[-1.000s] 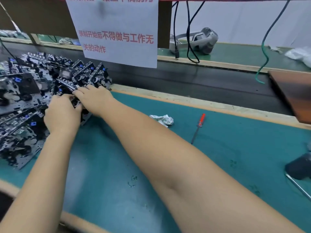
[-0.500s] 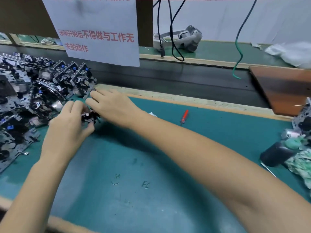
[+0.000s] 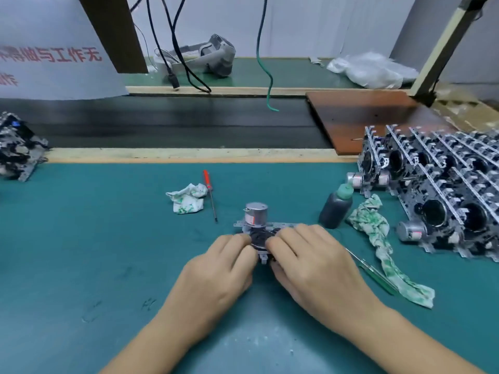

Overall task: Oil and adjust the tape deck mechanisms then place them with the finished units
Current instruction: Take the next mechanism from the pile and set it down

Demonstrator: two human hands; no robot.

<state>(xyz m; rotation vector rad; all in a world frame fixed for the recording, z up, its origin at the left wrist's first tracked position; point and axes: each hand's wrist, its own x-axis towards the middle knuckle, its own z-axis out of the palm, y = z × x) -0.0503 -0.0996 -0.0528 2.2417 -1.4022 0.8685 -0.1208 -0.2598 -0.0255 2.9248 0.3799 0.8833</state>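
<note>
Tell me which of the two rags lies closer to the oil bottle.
The long green-patterned rag right of the hands; its upper end lies beside the dark oil bottle. The crumpled rag sits apart, left, by the red screwdriver.

Both hands, the left hand (image 3: 224,268) and the right hand (image 3: 310,265), are gripping a tape deck mechanism (image 3: 256,228) at the middle of the green mat (image 3: 94,238). Open mat is lying to the left of them, reaching as far as the pile of unfinished mechanisms (image 3: 19,149) at the left edge. Ahead, a crumpled cloth (image 3: 187,198) and a red-handled screwdriver (image 3: 210,194) are lying in the way. To the right, passage is narrowing: a dark oil bottle (image 3: 336,206) is standing just beside the mechanism, a long rag (image 3: 378,238) and a thin green tool (image 3: 375,271) are lying behind it, and the rows of finished units (image 3: 437,190) are blocking the far right.
</note>
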